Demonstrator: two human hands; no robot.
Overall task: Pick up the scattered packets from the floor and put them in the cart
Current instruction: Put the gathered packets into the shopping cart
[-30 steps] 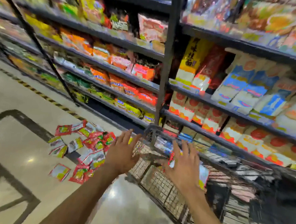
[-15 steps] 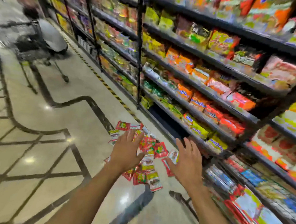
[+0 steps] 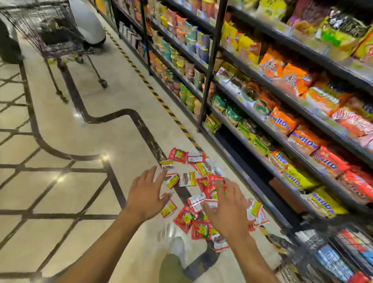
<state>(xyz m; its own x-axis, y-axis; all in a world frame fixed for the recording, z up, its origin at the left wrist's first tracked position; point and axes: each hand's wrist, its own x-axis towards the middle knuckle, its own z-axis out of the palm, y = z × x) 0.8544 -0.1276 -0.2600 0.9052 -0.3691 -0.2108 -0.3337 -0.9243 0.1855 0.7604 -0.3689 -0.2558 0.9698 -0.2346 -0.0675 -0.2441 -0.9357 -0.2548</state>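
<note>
In the head view, the scattered packets (image 3: 187, 179) are seen on the floor (image 3: 93, 134) at lower centre of the frame, in a band running from upper left to lower right. Both hands are held over them, fingers spread and nothing gripped: the left hand (image 3: 146, 196) at the band's left edge, the right hand (image 3: 227, 210) over its middle and judged nearer. The cart (image 3: 313, 237) is glimpsed at lower right.

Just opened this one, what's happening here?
A person in a shop aisle reaches down toward small red and yellow packets scattered on the floor beside the shelves. The left hand and right hand are both open over the pile, holding nothing. The cart at lower right already holds some packs. Many packets are not yet picked up.
</note>
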